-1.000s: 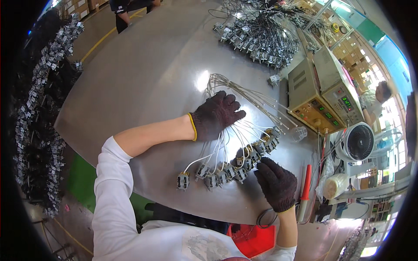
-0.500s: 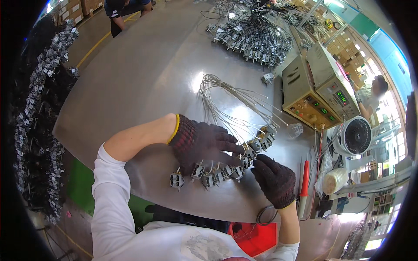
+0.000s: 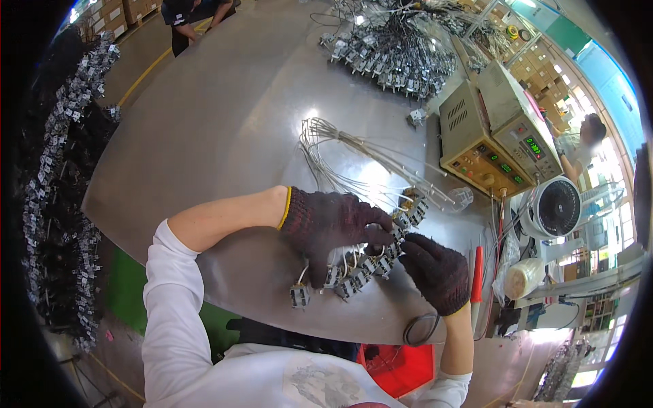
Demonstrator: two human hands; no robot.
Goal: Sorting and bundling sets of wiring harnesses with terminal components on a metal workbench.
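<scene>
A row of small silver-black metal parts with white leads (image 3: pixel 353 282) lies across the table in front of me. Their pale cables (image 3: pixel 354 141) run away from me in a tied, looped bundle. My left hand (image 3: pixel 337 224), in a dark knitted glove with a yellow cuff, curls over the row from the left, its fingers closed around some of the parts. From the right, my gloved right hand (image 3: pixel 439 275) pinches at a part in the middle of the row; its fingertips are partly hidden. One part (image 3: pixel 299 296) sits at the row's near left end.
Stacked bench testers (image 3: pixel 493 143) with green digits stand at the right, beside a fan (image 3: pixel 556 206). A red-handled probe (image 3: pixel 477 272) lies by the right edge. Beyond is a large heap of similar parts (image 3: pixel 394 61). A red bin (image 3: pixel 401 370) is below the table; two other people are farther off.
Both hands have shifted slightly right, my left one the most. The row of parts has moved right with them and bunched closer together. Digits on the tester differ.
</scene>
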